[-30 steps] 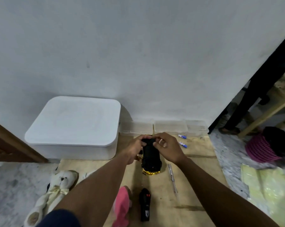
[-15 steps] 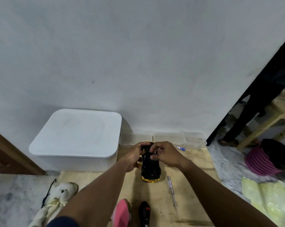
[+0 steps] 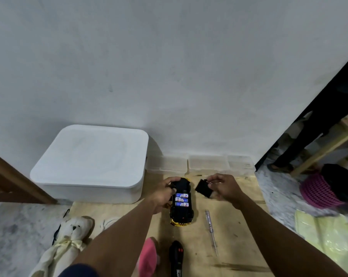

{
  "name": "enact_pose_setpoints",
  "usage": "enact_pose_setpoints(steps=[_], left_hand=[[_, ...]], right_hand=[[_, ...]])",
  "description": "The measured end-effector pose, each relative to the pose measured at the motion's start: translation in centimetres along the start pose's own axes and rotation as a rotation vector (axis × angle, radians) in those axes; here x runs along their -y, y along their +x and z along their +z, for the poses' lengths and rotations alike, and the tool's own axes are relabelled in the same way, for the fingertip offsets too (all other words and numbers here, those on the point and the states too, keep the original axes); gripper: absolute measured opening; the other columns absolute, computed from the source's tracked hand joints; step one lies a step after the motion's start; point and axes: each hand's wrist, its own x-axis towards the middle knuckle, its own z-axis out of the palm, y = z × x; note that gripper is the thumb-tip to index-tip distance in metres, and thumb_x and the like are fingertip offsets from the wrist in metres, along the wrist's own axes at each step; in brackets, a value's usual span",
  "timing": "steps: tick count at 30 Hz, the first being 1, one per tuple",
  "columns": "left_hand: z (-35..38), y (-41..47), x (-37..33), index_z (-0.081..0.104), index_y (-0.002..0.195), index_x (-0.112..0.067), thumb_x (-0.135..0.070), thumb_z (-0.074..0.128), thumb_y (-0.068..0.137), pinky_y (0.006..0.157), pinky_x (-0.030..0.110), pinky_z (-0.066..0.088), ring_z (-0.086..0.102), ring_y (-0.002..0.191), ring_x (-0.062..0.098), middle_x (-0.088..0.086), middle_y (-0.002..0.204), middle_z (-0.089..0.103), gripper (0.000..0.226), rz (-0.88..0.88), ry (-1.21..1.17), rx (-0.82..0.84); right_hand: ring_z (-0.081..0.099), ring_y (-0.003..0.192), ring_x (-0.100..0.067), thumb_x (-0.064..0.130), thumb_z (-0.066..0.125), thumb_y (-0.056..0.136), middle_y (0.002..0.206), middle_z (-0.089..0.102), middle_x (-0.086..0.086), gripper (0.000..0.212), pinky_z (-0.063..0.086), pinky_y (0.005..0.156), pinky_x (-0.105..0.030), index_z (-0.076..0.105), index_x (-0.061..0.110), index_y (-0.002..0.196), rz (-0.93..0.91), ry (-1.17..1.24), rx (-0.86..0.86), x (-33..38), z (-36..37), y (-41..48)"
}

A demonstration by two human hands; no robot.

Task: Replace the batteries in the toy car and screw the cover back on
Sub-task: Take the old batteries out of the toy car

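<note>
A black and gold toy car lies upside down on the wooden board. Its battery bay is uncovered and shows three blue and white batteries side by side. My left hand grips the car's far left side. My right hand holds the black battery cover in the air just right of the car. A clear-handled screwdriver lies on the board right of the car.
A large white lidded box stands left against the wall, with clear plastic trays behind the car. A black remote, a pink object and a plush bear lie near me. A pink basket sits right.
My right hand has lifted the black cover off the car's underside and moved it to the right, which bares the batteries. My left hand stays on the car.
</note>
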Motion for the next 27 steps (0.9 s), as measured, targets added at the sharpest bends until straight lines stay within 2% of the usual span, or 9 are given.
enact_pose_setpoints(steps=[2, 5, 8, 12, 15, 18, 20, 24, 27], left_hand=[[0.3, 0.3, 0.7, 0.065, 0.118, -0.032, 0.004, 0.040, 0.099, 0.066, 0.032, 0.052, 0.060, 0.093, 0.026, 0.011, 0.126, 0.059, 0.048, -0.010, -0.007, 0.000], [0.7, 0.4, 1.5, 0.064, 0.124, -0.028, 0.006, 0.041, 0.098, 0.070, 0.033, 0.053, 0.060, 0.095, 0.027, 0.011, 0.125, 0.059, 0.048, -0.034, -0.026, 0.004], [1.0, 0.4, 1.7, 0.061, 0.129, -0.023, 0.007, 0.041, 0.098, 0.063, 0.028, 0.051, 0.060, 0.093, 0.024, 0.011, 0.124, 0.059, 0.048, -0.044, -0.037, 0.012], [0.7, 0.6, 1.8, 0.061, 0.130, -0.022, 0.007, 0.041, 0.098, 0.063, 0.029, 0.052, 0.060, 0.100, 0.027, 0.013, 0.129, 0.058, 0.047, -0.039, -0.046, 0.009], [0.4, 0.6, 1.7, 0.062, 0.128, -0.025, 0.005, 0.041, 0.099, 0.059, 0.029, 0.052, 0.060, 0.102, 0.028, 0.012, 0.129, 0.056, 0.046, -0.050, -0.059, 0.012], [0.0, 0.6, 1.4, 0.062, 0.126, -0.028, 0.003, 0.041, 0.099, 0.052, 0.027, 0.050, 0.061, 0.099, 0.027, 0.011, 0.130, 0.056, 0.046, -0.055, -0.064, 0.016], [-0.1, 0.6, 1.2, 0.062, 0.125, -0.030, 0.002, 0.042, 0.100, 0.050, 0.027, 0.050, 0.062, 0.096, 0.027, 0.012, 0.130, 0.056, 0.045, -0.054, -0.059, 0.022], [-0.1, 0.5, 0.3, 0.061, 0.126, -0.030, -0.001, 0.043, 0.101, 0.056, 0.032, 0.051, 0.064, 0.091, 0.025, 0.011, 0.124, 0.059, 0.042, -0.045, -0.072, 0.014], [0.4, 0.3, -0.4, 0.059, 0.128, -0.028, -0.003, 0.045, 0.101, 0.051, 0.029, 0.051, 0.063, 0.084, 0.023, 0.012, 0.124, 0.059, 0.039, -0.022, -0.093, 0.000]], right_hand=[[0.062, 0.074, -0.022, -0.006, 0.065, 0.085, 0.093, 0.068, -0.015, 0.019, 0.052, 0.053, -0.029, 0.072, 0.012, 0.089, 0.117, -0.097, 0.043, -3.2, -0.8, 0.1], [0.057, 0.065, -0.024, -0.008, 0.059, 0.086, 0.090, 0.067, -0.018, 0.024, 0.048, 0.046, -0.027, 0.071, 0.013, 0.085, 0.285, -0.259, 0.060, -7.3, -1.3, -0.5], [0.059, 0.060, -0.022, -0.006, 0.056, 0.088, 0.093, 0.069, -0.017, 0.025, 0.050, 0.047, -0.029, 0.073, 0.011, 0.094, 0.336, -0.388, 0.045, -10.0, -0.8, -1.0], [0.065, 0.074, -0.017, 0.008, 0.064, 0.088, 0.098, 0.070, -0.005, 0.019, 0.056, 0.066, -0.032, 0.076, 0.019, 0.097, 0.263, -0.513, -0.026, -11.0, 0.1, -1.2], [0.058, 0.095, -0.014, 0.019, 0.068, 0.085, 0.114, 0.065, 0.001, 0.023, 0.050, 0.078, -0.029, 0.074, 0.027, 0.105, 0.223, -0.664, -0.046, -10.7, 0.5, -1.4], [0.056, 0.113, -0.017, 0.022, 0.069, 0.086, 0.125, 0.061, 0.004, 0.025, 0.045, 0.087, -0.030, 0.069, 0.030, 0.109, 0.159, -0.680, -0.114, -9.8, 1.1, -1.5], [0.060, 0.108, -0.016, 0.020, 0.069, 0.087, 0.118, 0.066, 0.005, 0.020, 0.047, 0.090, -0.033, 0.069, 0.029, 0.105, 0.056, -0.611, -0.168, -8.4, 1.8, -1.1], [0.067, 0.077, -0.012, 0.012, 0.077, 0.081, 0.086, 0.075, 0.000, 0.009, 0.059, 0.074, -0.039, 0.074, 0.017, 0.089, -0.284, -0.516, -0.146, -5.3, 3.8, -0.1], [0.066, 0.078, -0.010, 0.020, 0.076, 0.084, 0.085, 0.074, 0.003, 0.010, 0.057, 0.071, -0.032, 0.075, 0.016, 0.092, -0.320, -0.406, -0.096, -2.6, 5.5, -0.2]])
